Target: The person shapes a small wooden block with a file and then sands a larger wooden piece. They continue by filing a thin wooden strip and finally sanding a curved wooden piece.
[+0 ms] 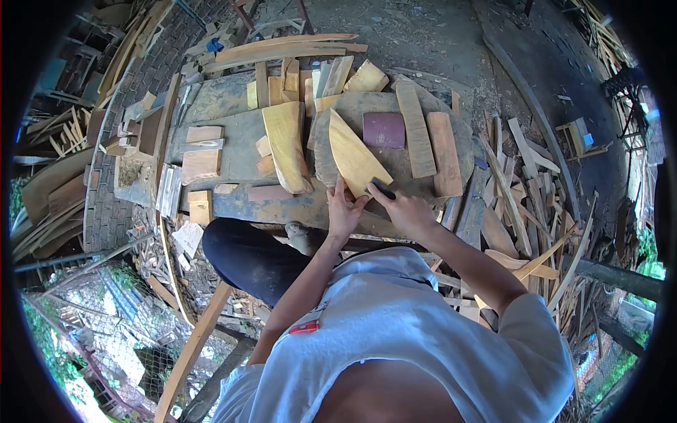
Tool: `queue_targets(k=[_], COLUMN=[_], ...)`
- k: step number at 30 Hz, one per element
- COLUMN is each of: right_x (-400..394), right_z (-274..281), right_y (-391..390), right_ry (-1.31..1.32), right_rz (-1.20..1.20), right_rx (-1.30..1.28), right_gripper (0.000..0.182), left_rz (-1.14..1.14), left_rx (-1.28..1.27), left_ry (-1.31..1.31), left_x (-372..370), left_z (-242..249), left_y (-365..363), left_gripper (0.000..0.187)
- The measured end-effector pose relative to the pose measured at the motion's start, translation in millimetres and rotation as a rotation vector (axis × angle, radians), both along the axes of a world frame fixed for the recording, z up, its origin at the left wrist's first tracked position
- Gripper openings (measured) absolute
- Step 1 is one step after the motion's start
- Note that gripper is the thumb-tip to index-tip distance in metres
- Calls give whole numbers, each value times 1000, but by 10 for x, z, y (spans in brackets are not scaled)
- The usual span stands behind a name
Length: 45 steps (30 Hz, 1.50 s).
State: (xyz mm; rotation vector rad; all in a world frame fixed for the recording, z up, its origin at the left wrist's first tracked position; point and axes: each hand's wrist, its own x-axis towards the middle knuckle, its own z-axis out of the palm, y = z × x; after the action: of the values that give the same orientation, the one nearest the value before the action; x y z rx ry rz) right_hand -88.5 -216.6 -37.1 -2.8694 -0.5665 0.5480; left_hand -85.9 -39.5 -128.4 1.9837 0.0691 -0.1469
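Note:
A pale, pointed wooden piece (pixel 356 151) with one curved edge lies on the workbench (pixel 233 106), its tip facing away from me. My left hand (pixel 343 210) grips its near end, thumb and fingers closed at the lower left corner. A small dark block (pixel 383 188) is held in my right hand (pixel 409 211), against the lower right corner of the wooden piece. Just beyond lies a maroon sheet (pixel 384 130) that looks like sandpaper. To the left is a thicker yellowish wood block (pixel 285 144).
Two long boards (pixel 416 127) (pixel 445 155) lie on the right of the bench. Several offcuts line its far edge, near long strips (pixel 282 51). A reddish block (pixel 201 166) is at left. Scrap wood (pixel 529 197) piles up on the ground at right.

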Motion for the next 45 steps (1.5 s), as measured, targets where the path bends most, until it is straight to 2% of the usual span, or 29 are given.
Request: queue_targets(k=[3, 4, 7, 9, 11, 13, 17, 19, 23, 25, 28, 32, 34, 35, 37, 40, 45], right_x=[164, 318, 826, 989, 919, 699, -14, -167, 105, 414, 675, 331, 4, -124, -292, -223, 227], right_z=[-39, -14, -184, -242, -243, -210, -47, 79, -124, -183, -163, -115, -78, -46, 11, -12, -185], right_y=[134, 250, 579, 736, 688, 506, 102, 36, 274, 475, 649, 375, 198, 126, 25, 104, 483], right_ry=[-47, -51, -90, -149, -154, -136, -70, 17, -74, -149, -68, -124, -109, -103, -7, -61, -154], right_rz=[-21, -31, -16, 10, 11, 15, 0, 6, -41, -17, -17, 15, 8, 7, 9, 22, 12], right_rx=[77, 110, 109, 133, 138, 129, 80, -40, 58, 128, 96, 134, 67, 66, 36, 7, 104], right_gripper=[65, 64, 56, 67, 68, 69, 69, 63, 67, 64, 65, 68, 64, 64, 71, 63, 65], left_rz=[-13, -18, -28, -9, -12, -46, -25, -42, -21, -52, -26, -12, -26, -53, -81, -109, -115], left_rx=[-33, -94, -63, -94, -132, -335, -279, -373, -394, -295, -323, -434, -426, -480, -491, -491, -470], left_ry=[23, 22, 122, 128, 135, 201, 193, 243, 274, 248, 223, 213, 208, 277, 304, 326, 253], left_x=[15, -5, 19, 15, 27, 21, -1, 16, -5, 13, -2, -41, -65, -52, -31, -28, -50], left_z=[66, 83, 195, 163, 118, 82, 192, 236, 285, 231, 101, -1, 61, 86, 64, 52, 76], left_y=[3, 5, -3, 5, 37, 74, 42, 50, 46, 65, 85, 88, 86, 110, 156, 172, 153], left_gripper=[79, 80, 79, 78, 77, 76, 76, 81, 80, 78, 71, 68, 64, 76, 77, 75, 66])
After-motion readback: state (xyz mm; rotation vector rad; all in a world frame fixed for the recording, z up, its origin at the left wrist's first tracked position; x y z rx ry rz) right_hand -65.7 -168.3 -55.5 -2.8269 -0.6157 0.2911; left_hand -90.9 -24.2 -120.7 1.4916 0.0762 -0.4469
